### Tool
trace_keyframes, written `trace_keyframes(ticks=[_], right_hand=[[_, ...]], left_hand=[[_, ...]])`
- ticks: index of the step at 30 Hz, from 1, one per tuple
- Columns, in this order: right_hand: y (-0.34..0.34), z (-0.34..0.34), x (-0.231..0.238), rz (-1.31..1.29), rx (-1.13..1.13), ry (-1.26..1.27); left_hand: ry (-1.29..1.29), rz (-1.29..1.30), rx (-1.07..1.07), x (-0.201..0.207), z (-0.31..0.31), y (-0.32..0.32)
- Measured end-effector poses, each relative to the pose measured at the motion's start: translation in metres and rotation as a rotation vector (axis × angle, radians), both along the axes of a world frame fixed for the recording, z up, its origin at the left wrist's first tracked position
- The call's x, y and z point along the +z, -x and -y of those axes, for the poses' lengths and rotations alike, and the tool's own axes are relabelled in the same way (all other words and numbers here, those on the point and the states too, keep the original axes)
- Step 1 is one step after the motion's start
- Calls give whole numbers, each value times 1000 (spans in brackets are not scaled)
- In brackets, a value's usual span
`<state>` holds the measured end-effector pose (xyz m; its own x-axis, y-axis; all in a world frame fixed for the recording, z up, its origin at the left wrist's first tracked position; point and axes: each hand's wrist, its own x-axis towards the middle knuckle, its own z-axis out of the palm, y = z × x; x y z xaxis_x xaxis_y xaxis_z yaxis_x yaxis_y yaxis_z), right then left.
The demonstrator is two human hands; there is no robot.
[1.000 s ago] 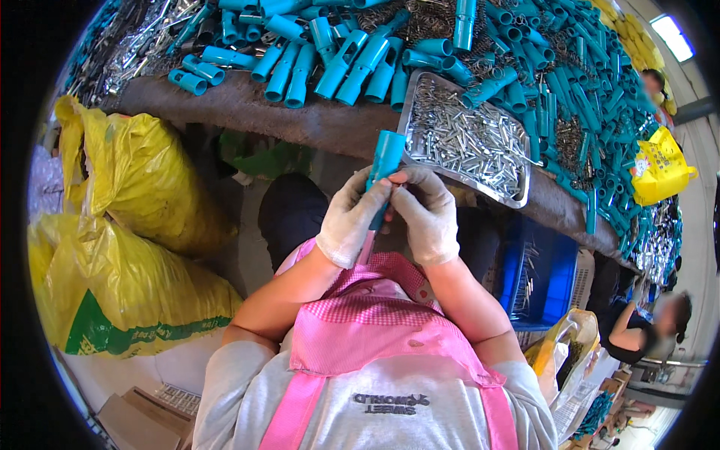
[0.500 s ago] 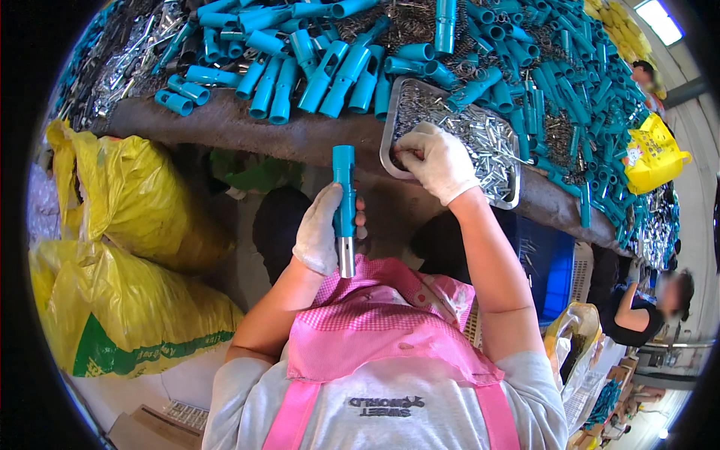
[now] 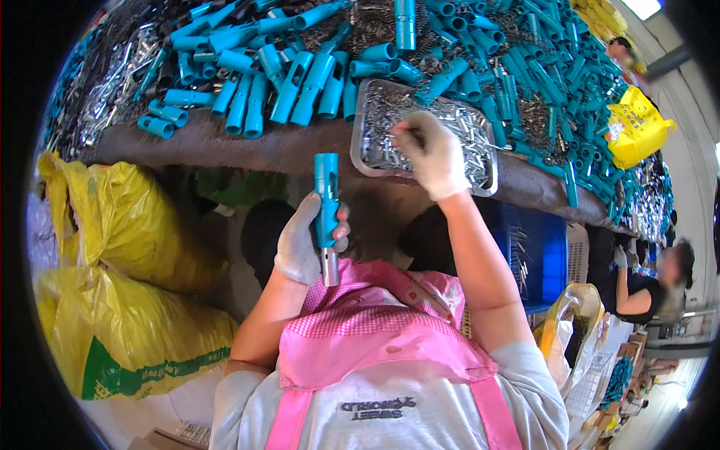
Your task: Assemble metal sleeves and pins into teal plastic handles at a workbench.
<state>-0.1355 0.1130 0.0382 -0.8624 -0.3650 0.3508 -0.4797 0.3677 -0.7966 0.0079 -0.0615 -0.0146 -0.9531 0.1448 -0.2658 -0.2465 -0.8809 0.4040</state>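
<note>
My left hand (image 3: 298,241), in a white glove with bare fingertips, grips a teal plastic tube (image 3: 326,176) upright in front of my apron. The tube has a slot in its side, and a shiny metal sleeve (image 3: 330,268) sticks out of its lower end. My right hand (image 3: 436,159), gloved the same way, is over a metal tray (image 3: 357,142) at the table edge. Its thumb and fingers are curled together; whatever they may hold is too small to make out. Inside the tray lie small springs (image 3: 381,112) and silvery pins (image 3: 478,150).
Many teal tubes (image 3: 311,90) are heaped along the table (image 3: 202,135) beyond the tray. Yellow sacks (image 3: 142,232) stand at the left. A blue crate (image 3: 546,262) is under the table at right. A co-worker (image 3: 645,285) sits farther right, near a yellow bag (image 3: 634,127).
The whole view has shifted, so the table and tray appear farther left. My right hand has turned, and its fingertips have moved farther in over the tray. The left hand keeps its grip.
</note>
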Motion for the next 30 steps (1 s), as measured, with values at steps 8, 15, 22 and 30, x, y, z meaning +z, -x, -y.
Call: trace_keyframes(ticks=[8, 15, 22, 30], right_hand=[[-70, 0, -7, 561, 381, 478], [-78, 4, -25, 713, 243, 658], [-87, 4, -54, 1086, 311, 1037], [-92, 1, -36, 1076, 322, 1008]], left_hand=[[-580, -178, -393, 14, -6, 9], [-625, -201, -482, 7, -11, 14], [-678, -218, -584, 9, -15, 17], [-386, -204, -479, 16, -22, 8]])
